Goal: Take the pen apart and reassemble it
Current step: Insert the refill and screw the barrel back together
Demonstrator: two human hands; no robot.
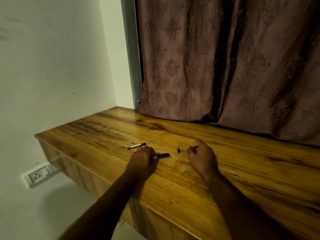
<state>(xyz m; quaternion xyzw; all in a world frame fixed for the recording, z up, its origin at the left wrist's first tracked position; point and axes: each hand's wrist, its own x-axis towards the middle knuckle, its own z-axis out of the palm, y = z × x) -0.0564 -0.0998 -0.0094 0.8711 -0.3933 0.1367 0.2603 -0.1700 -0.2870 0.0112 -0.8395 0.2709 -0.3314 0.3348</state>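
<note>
While black barrel [162, 155] is gripped by curled left hand [143, 158], it is best held steady; right hand [200, 153] curled beyond barrel's free end, contents cannot be told.

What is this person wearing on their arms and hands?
Nothing that shows. The left hand and right hand are ungloved; the left forearm and right forearm are bare to the picture's edge, with no sleeve, watch or bracelet visible.

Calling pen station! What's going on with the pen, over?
Left hand grips slim black pen barrel. Right hand curled, hold unclear. Small black piece and grey labelled tube loose on wooden table. Nothing blocking.
</note>
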